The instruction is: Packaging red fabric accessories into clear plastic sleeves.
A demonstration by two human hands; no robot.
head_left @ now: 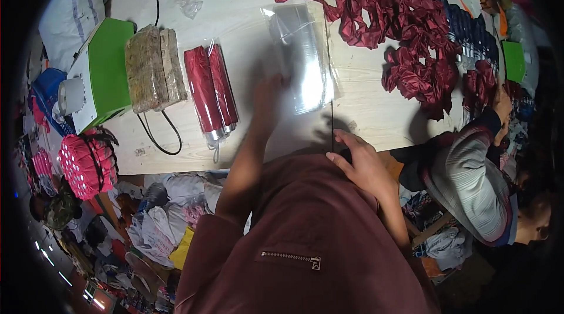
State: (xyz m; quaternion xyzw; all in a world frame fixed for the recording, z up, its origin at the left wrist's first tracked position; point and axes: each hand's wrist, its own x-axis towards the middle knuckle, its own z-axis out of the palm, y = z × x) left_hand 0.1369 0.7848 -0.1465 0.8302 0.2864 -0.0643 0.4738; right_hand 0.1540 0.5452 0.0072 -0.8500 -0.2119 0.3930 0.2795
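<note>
My left hand [271, 93] is blurred over the near left edge of a flat stack of clear, shiny plastic sleeves [308, 73]; I cannot tell whether its fingers pinch one. My right hand [365, 164] is empty, thumb and fingers loosely spread, by the front edge of the pale wooden table [229, 14]. Left of the sleeves lie two dark red, silver-ended rolls in clear plastic [202, 87], then a brown block wrapped in clear film [144, 73] against a green-and-white box [114, 73]. Crumpled dark red fabric [420, 23] spreads to the right.
</note>
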